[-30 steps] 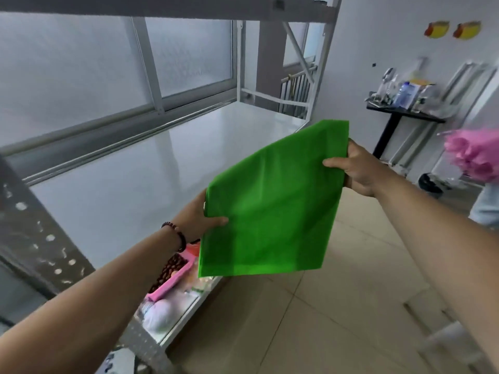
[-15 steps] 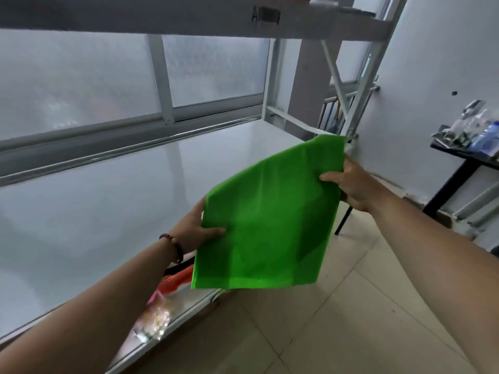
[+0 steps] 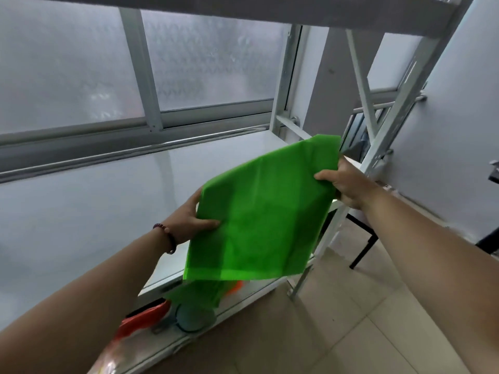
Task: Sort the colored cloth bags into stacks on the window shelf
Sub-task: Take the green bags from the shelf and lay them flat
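A flat green cloth bag (image 3: 259, 214) hangs spread between both hands above the front right edge of the white window shelf (image 3: 94, 201). My left hand (image 3: 189, 217), with a bead bracelet on the wrist, pinches the bag's left edge. My right hand (image 3: 343, 184) grips its upper right corner. The bag tilts up toward the right. No other bags lie on the shelf top.
A lower shelf (image 3: 243, 300) under the top holds orange-red items (image 3: 143, 318), a round bluish object (image 3: 193, 317) and clear packets. White rack uprights (image 3: 388, 125) rise at the right end. Frosted windows (image 3: 70, 71) stand behind. A black table leg (image 3: 364, 247) and tiled floor (image 3: 337, 333) lie to the right.
The view has swung left toward the window and shelf. Both hands have carried the green bag a little forward over the shelf's right end; the grips are unchanged.
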{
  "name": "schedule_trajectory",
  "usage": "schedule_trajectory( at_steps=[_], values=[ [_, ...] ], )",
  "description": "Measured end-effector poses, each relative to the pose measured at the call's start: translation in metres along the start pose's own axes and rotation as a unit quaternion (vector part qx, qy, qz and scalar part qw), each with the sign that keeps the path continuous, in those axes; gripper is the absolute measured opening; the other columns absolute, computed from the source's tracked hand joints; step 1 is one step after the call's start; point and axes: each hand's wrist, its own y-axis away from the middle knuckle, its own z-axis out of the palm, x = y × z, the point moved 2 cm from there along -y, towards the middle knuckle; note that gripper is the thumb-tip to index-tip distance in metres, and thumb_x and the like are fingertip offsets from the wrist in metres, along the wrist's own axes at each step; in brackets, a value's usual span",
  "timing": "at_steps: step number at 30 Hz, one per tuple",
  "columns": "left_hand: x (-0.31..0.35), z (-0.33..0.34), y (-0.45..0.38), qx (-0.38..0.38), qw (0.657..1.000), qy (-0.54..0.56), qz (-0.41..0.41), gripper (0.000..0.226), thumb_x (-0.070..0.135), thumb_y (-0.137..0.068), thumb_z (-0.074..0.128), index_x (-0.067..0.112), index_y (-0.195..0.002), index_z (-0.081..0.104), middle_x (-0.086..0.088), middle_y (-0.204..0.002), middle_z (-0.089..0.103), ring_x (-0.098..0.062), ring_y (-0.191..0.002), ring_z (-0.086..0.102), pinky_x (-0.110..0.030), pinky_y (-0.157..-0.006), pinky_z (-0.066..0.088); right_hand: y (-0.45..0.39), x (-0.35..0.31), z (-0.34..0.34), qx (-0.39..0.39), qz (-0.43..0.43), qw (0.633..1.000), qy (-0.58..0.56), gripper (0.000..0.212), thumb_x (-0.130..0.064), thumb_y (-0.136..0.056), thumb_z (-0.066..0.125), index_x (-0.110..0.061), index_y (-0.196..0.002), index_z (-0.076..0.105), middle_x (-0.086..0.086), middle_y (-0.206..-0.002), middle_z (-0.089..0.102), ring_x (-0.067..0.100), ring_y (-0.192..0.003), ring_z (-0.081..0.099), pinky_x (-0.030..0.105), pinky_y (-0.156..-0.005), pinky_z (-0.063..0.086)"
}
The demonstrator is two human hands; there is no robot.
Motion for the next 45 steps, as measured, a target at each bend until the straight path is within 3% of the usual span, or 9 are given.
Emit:
schedule_trajectory(
  at_steps=[4,9,15,22,26,30,39,43,45],
  values=[
    [0.008,0.016,-0.037,0.023,1.000,0.006,-0.015,0.084,-0.008,-0.077,0.067,0.031,-0.141,0.029,-0.002,-0.116,0.058,-0.021,-0.098,0.062,-0.029,-0.076,0.058,-0.055,-0.001,-0.021,-0.044,0.027,0.999,0.002,0.046,0.001,-0.088,0.052,-0.021,-0.127,0.045,0.005,-0.108,0.063,0.025,-0.097,0.063,0.035,-0.066,0.058],
    [0.015,0.040,-0.078,0.061,0.997,0.035,-0.044,0.084,-0.010,-0.079,0.064,0.033,-0.141,0.026,0.002,-0.111,0.058,-0.019,-0.094,0.063,-0.030,-0.070,0.059,-0.127,0.005,-0.045,-0.106,0.045,0.993,0.014,0.061,0.006,-0.085,0.050,-0.025,-0.135,0.037,0.012,-0.121,0.059,0.032,-0.105,0.060,0.049,-0.087,0.053],
    [0.024,0.089,-0.120,0.105,0.987,0.094,-0.071,0.080,-0.016,-0.080,0.058,0.024,-0.142,0.028,-0.007,-0.116,0.060,-0.018,-0.089,0.065,-0.031,-0.065,0.061,-0.202,-0.001,-0.070,-0.202,0.054,0.978,0.022,0.067,0.014,-0.084,0.045,-0.025,-0.137,0.035,0.009,-0.102,0.059,0.024,-0.080,0.062,0.032,-0.062,0.058],
    [0.054,0.107,-0.165,0.278,0.955,0.093,0.050,0.079,-0.005,-0.073,0.071,0.039,-0.131,0.040,0.000,-0.116,0.063,-0.012,-0.093,0.068,-0.029,-0.073,0.060,-0.279,-0.041,-0.099,-0.254,-0.070,0.953,-0.147,0.056,0.013,-0.079,0.045,-0.025,-0.121,0.049,0.011,-0.105,0.063,0.026,-0.084,0.072,0.038,-0.069,0.059],
    [0.009,0.139,-0.192,0.267,0.942,0.114,-0.167,0.051,-0.006,-0.078,0.066,0.009,-0.125,0.051,-0.021,-0.124,0.061,-0.022,-0.084,0.063,-0.030,-0.070,0.055,-0.318,0.033,-0.086,-0.190,0.040,0.981,0.012,0.061,0.012,-0.083,0.051,-0.009,-0.139,0.037,0.020,-0.113,0.061,0.031,-0.088,0.065,0.045,-0.079,0.057],
    [-0.026,0.147,-0.217,0.301,0.910,0.023,-0.284,0.045,0.002,-0.078,0.070,-0.001,-0.120,0.056,-0.018,-0.120,0.063,-0.027,-0.094,0.062,-0.030,-0.075,0.046,-0.335,0.115,-0.074,-0.135,0.193,0.938,0.256,0.053,0.001,-0.084,0.060,0.010,-0.133,0.041,0.029,-0.131,0.048,0.040,-0.115,0.054,0.050,-0.098,0.046],
    [-0.015,0.150,-0.250,0.290,0.904,-0.074,-0.305,0.058,0.016,-0.080,0.068,0.004,-0.130,0.041,-0.015,-0.131,0.053,-0.030,-0.119,0.053,-0.036,-0.099,0.043,-0.344,0.123,-0.080,-0.025,0.080,0.883,0.461,0.043,-0.010,-0.086,0.062,0.007,-0.124,0.052,0.022,-0.122,0.060,0.033,-0.110,0.059,0.032,-0.078,0.049],
    [0.007,0.156,-0.232,0.220,0.889,-0.110,-0.387,0.019,0.026,-0.088,0.059,0.009,-0.090,0.053,-0.005,-0.084,0.054,-0.026,-0.077,0.059,-0.032,-0.062,0.051,-0.331,0.104,-0.081,-0.066,0.044,0.854,0.514,0.035,-0.014,-0.088,0.055,0.002,-0.119,0.052,0.021,-0.118,0.058,0.030,-0.088,0.053,0.027,-0.062,0.039],
    [0.019,0.150,-0.216,0.176,0.872,-0.162,-0.427,0.026,0.032,-0.089,0.057,0.006,-0.091,0.052,-0.009,-0.080,0.053,-0.023,-0.071,0.054,-0.029,-0.057,0.048,-0.321,0.086,-0.075,-0.100,0.009,0.837,0.538,0.037,-0.013,-0.088,0.053,0.001,-0.122,0.051,0.021,-0.121,0.057,0.031,-0.096,0.056,0.029,-0.066,0.045]
  ],
)
